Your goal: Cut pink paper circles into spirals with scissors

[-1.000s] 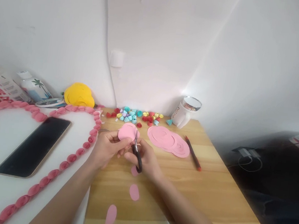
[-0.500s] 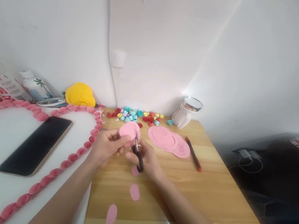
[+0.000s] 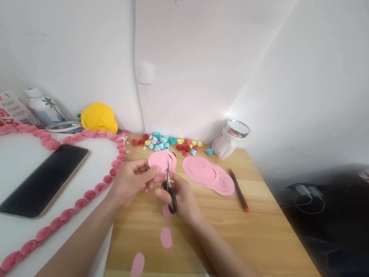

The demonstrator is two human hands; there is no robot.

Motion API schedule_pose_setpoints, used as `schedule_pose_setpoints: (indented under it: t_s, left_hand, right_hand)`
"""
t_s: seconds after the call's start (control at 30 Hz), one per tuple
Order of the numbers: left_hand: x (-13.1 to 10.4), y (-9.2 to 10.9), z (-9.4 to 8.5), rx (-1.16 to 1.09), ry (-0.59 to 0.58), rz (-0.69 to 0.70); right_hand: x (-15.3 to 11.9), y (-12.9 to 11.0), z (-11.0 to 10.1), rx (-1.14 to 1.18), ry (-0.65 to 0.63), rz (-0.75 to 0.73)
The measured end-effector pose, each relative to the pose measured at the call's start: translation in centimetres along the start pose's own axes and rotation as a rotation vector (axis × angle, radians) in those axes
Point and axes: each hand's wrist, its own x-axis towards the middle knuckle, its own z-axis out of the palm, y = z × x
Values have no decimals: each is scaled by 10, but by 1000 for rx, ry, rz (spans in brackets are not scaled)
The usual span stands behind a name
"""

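Observation:
My left hand (image 3: 135, 179) pinches a round pink paper (image 3: 158, 160) between thumb and fingers, above the wooden table. Black-handled scissors (image 3: 170, 197) are in my right hand (image 3: 180, 196), with their blades pointing away from me against the paper's right part. A cut strip of the paper stands apart along its right edge. Below the hands lie small pink oval pieces (image 3: 166, 238), one of them partly hidden under the scissors. To the right, a stack of pink paper spirals (image 3: 201, 170) rests on the table.
A white board (image 3: 68, 249) bordered with pink paper roses carries a black phone (image 3: 44, 180). Small coloured paper rolls (image 3: 160, 143) lie along the wall beside a white mug (image 3: 225, 143). A dark pen (image 3: 238, 190), yellow paper (image 3: 99, 117) and a bottle (image 3: 46, 109) are around.
The pink paper has turned and shifted slightly right against the scissors, and the cut strip at its right edge stands out more. Both hands stay nearly in place.

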Motion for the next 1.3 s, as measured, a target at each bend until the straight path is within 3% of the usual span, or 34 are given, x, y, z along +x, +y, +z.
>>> schedule_pose_setpoints:
  t_s: [0.1,0.33,1.3]
  left_hand:
    - [-2,1,2,34,-41,6]
    - [-2,0,2,113,2,50]
    - [-1,-6,-3,151,11,65]
  right_hand:
    - [0,2,0,17,-29,-23]
    - [0,2,1,67,-90,-24]
    - [-1,1,-2,-2,-45,-27]
